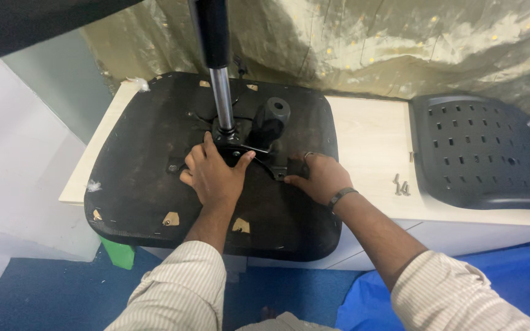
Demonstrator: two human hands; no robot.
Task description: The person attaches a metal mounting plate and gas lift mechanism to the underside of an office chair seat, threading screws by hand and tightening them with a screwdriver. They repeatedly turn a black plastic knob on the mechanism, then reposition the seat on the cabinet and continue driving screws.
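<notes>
An upturned black chair seat (142, 184) lies on a pale wooden table (369, 141). A black metal mechanism plate (249, 144) is mounted at its middle, with a gas lift cylinder (221, 92) standing upright from it and a black knob (271, 116) beside it. My left hand (213, 175) rests on the left part of the mechanism, fingers curled over its edge. My right hand (317, 178) presses on the plate's right end; whether it holds a small part I cannot tell. A dark band circles the right wrist.
A black perforated chair backrest (483, 150) lies on the table's right side. A few loose bolts (401, 186) sit between it and the seat. Shiny gold fabric (400, 43) hangs behind. Blue carpet (50, 294) covers the floor, a white wall stands at left.
</notes>
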